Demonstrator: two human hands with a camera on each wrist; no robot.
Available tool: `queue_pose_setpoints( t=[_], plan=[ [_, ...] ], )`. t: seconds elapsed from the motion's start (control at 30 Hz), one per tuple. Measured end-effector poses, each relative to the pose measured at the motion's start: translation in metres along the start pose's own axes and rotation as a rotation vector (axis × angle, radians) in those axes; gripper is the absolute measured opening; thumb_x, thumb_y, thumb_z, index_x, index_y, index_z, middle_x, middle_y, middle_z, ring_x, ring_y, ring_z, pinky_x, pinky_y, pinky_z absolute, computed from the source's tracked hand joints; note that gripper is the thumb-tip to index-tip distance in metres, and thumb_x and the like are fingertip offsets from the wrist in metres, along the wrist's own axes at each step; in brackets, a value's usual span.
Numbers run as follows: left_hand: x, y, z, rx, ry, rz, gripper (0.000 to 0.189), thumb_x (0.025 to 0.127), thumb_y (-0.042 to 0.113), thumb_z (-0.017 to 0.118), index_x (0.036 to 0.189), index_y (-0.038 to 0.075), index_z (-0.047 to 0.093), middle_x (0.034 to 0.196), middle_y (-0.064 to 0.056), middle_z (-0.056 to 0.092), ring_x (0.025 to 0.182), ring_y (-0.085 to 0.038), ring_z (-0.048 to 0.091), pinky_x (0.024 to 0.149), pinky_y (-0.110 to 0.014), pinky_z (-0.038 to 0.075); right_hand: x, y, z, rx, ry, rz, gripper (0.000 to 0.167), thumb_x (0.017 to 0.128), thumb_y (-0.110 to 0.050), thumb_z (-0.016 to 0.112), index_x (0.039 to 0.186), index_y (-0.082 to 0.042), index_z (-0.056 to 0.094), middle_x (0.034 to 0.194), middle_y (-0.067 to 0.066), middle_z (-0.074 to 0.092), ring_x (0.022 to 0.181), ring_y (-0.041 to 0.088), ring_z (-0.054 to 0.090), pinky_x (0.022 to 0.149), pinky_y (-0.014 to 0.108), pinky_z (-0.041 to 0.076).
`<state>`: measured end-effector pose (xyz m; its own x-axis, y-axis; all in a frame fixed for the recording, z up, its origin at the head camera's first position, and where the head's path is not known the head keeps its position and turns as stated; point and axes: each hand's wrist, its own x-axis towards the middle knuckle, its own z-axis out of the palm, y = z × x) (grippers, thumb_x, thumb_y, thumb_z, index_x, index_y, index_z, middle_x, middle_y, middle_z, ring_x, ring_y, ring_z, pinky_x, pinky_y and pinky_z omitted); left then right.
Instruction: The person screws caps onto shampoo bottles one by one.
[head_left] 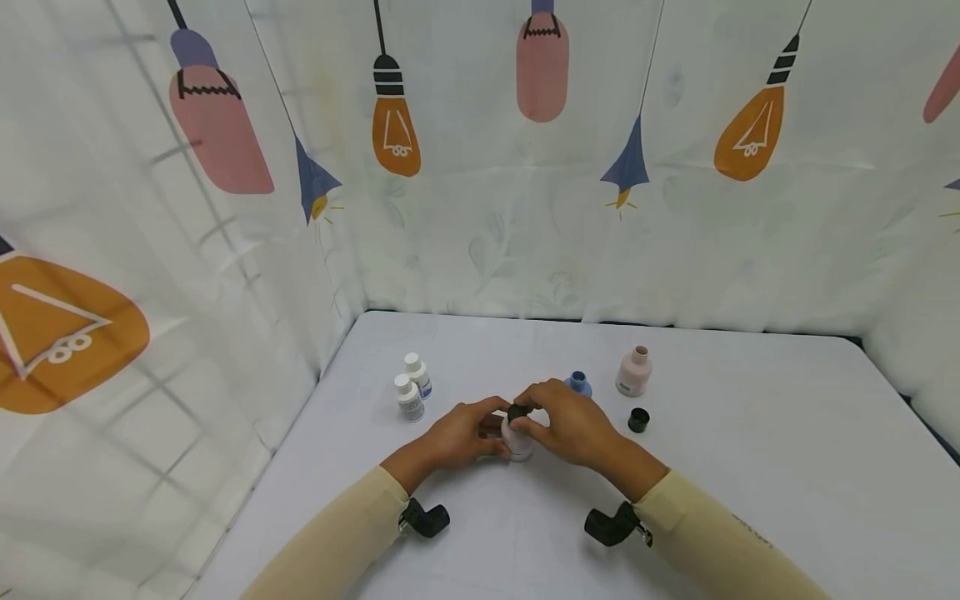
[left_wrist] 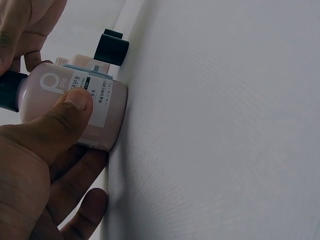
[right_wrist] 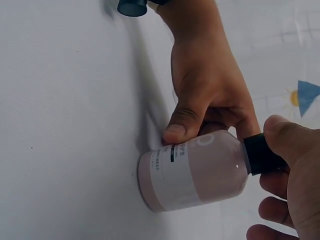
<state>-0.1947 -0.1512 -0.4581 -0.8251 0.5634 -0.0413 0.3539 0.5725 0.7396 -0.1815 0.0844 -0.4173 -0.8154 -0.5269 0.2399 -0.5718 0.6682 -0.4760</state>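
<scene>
A pale pink bottle point(right_wrist: 200, 172) with a white printed label stands upright on the table in front of me. My left hand point(head_left: 461, 433) grips its body, thumb across the label and fingers on the far side. On the bottle's neck sits a black cap point(right_wrist: 262, 154), which my right hand point(head_left: 570, 421) pinches between thumb and fingers. Just beyond the right hand, a blue bottle point(head_left: 579, 384) with an uncovered neck is partly hidden. Another pink bottle point(head_left: 634, 373), also uncapped, stands further right. A loose black cap point(head_left: 638, 420) lies near it.
Two small white bottles point(head_left: 409, 398) with white caps stand left of my hands. The white-covered table point(head_left: 750, 467) meets patterned curtains point(head_left: 480, 225) at the back and left. Each wrist carries a black camera mount point(head_left: 426, 518).
</scene>
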Motion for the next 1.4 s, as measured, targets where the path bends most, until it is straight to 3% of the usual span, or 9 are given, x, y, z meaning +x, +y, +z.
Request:
queue_pose_setpoints(
  t=[0.1, 0.2, 0.37, 0.53, 0.77, 0.9, 1.1, 1.23, 1.4],
  plan=[
    [-0.0003, -0.0006, -0.0005, 0.004, 0.002, -0.002, 0.053, 0.089, 0.029, 0.082, 0.135, 0.030, 0.056, 0.125, -0.003, 0.071, 0.113, -0.013, 0.067, 0.094, -0.035, 0.053, 0.0006, -0.0004, 0.0010, -0.006, 0.003, 0.014, 0.031, 0.093, -0.043, 0.076, 0.116, -0.022, 0.070, 0.107, -0.008, 0.066, 0.103, 0.017, 0.063, 0.072, 0.031, 0.054],
    [-0.0001, -0.0020, -0.0002, 0.003, 0.002, -0.006, 0.053, 0.089, 0.029, 0.082, 0.135, 0.030, 0.056, 0.125, -0.003, 0.071, 0.113, -0.012, 0.067, 0.095, -0.035, 0.053, -0.0005, 0.0010, 0.0003, -0.019, -0.005, 0.001, 0.041, 0.095, -0.047, 0.073, 0.127, -0.021, 0.068, 0.115, -0.006, 0.066, 0.108, 0.017, 0.062, 0.076, 0.033, 0.055],
    [0.0000, -0.0020, -0.0003, -0.006, -0.003, -0.007, 0.054, 0.090, 0.030, 0.082, 0.136, 0.027, 0.055, 0.125, -0.003, 0.071, 0.114, -0.012, 0.067, 0.096, -0.034, 0.052, -0.0042, 0.0040, -0.0057, 0.012, -0.027, -0.109, 0.043, 0.101, -0.034, 0.067, 0.142, -0.023, 0.061, 0.132, -0.003, 0.063, 0.122, 0.016, 0.058, 0.091, 0.040, 0.054],
    [-0.0009, 0.0000, -0.0012, 0.004, -0.001, -0.005, 0.053, 0.090, 0.031, 0.082, 0.135, 0.027, 0.055, 0.126, -0.003, 0.071, 0.116, -0.013, 0.066, 0.097, -0.036, 0.052, -0.0044, 0.0030, -0.0086, 0.018, -0.032, -0.173, 0.031, 0.103, -0.024, 0.066, 0.134, -0.021, 0.066, 0.125, -0.004, 0.065, 0.118, 0.014, 0.059, 0.088, 0.037, 0.054],
    [0.0002, 0.0005, 0.0005, -0.002, -0.002, -0.015, 0.051, 0.090, 0.030, 0.082, 0.134, 0.029, 0.056, 0.126, -0.002, 0.071, 0.115, -0.012, 0.067, 0.098, -0.036, 0.052, -0.0016, -0.0012, -0.0053, 0.015, -0.028, -0.008, 0.026, 0.096, -0.038, 0.074, 0.117, -0.023, 0.069, 0.109, -0.007, 0.064, 0.102, 0.016, 0.063, 0.076, 0.033, 0.053],
    [0.0003, -0.0005, 0.0009, 0.000, -0.001, -0.012, 0.051, 0.090, 0.030, 0.082, 0.134, 0.029, 0.056, 0.126, -0.002, 0.071, 0.114, -0.011, 0.067, 0.098, -0.036, 0.052, -0.0014, 0.0011, -0.0028, 0.027, -0.039, 0.008, 0.029, 0.096, -0.040, 0.073, 0.118, -0.023, 0.067, 0.110, -0.006, 0.064, 0.104, 0.019, 0.063, 0.077, 0.035, 0.054],
    [0.0005, -0.0034, 0.0013, 0.019, -0.003, 0.003, 0.056, 0.090, 0.032, 0.081, 0.138, 0.025, 0.054, 0.126, -0.003, 0.071, 0.114, -0.011, 0.067, 0.099, -0.037, 0.051, -0.0046, 0.0049, -0.0063, 0.018, -0.060, -0.113, 0.042, 0.103, -0.032, 0.066, 0.142, -0.021, 0.059, 0.132, -0.001, 0.062, 0.123, 0.018, 0.058, 0.094, 0.041, 0.053],
    [0.0003, -0.0043, 0.0015, 0.022, 0.002, 0.008, 0.056, 0.090, 0.033, 0.082, 0.138, 0.024, 0.054, 0.126, -0.003, 0.071, 0.116, -0.012, 0.066, 0.099, -0.037, 0.051, -0.0038, 0.0068, -0.0076, 0.024, -0.064, -0.229, 0.037, 0.105, -0.020, 0.062, 0.142, -0.019, 0.060, 0.134, -0.002, 0.062, 0.124, 0.017, 0.057, 0.096, 0.040, 0.051],
    [0.0004, -0.0024, 0.0006, 0.023, 0.002, 0.003, 0.054, 0.090, 0.033, 0.082, 0.136, 0.026, 0.054, 0.126, -0.003, 0.071, 0.116, -0.012, 0.066, 0.099, -0.037, 0.051, -0.0022, 0.0055, -0.0066, 0.010, -0.047, -0.180, 0.030, 0.103, -0.026, 0.066, 0.133, -0.021, 0.065, 0.123, -0.006, 0.065, 0.116, 0.013, 0.059, 0.089, 0.036, 0.054]
  ],
)
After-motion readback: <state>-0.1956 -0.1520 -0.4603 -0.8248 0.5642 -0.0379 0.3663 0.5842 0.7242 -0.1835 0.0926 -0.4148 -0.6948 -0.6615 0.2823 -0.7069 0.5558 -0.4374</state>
